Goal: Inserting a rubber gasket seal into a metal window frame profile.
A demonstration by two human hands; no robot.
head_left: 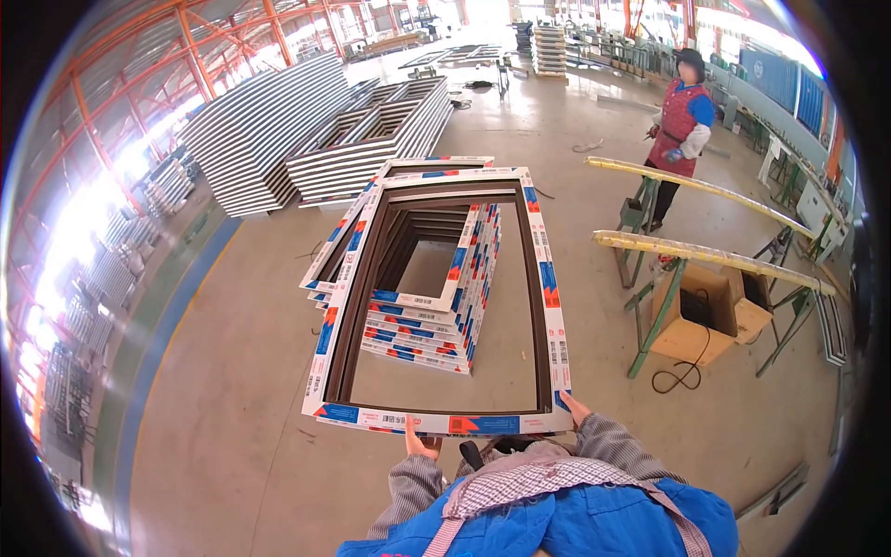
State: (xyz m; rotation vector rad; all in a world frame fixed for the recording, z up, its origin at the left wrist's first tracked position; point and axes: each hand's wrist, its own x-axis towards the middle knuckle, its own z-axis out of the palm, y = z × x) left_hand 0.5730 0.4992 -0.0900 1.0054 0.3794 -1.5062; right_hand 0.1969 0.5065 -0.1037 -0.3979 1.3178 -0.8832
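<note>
A rectangular window frame (548, 278), dark brown inside and covered in white, blue and red printed film outside, is held in front of me. My left hand (422, 442) grips its near bar left of the middle, with the thumb on top. At the near right corner my right hand (575, 409) is closed around the edge. Both hands' lower fingers are hidden under the frame. Through its opening shows a stack of similar film-wrapped frames (422, 342) on the floor. Whether the held frame's far end touches that stack I cannot tell.
Tall piles of striped frames (269, 130) and larger frames (371, 139) stand ahead left. To the right, long wrapped bars (705, 255) lie across green stands, with a cardboard box (691, 320) and black cable (682, 379) below. A person (682, 125) stands beyond them.
</note>
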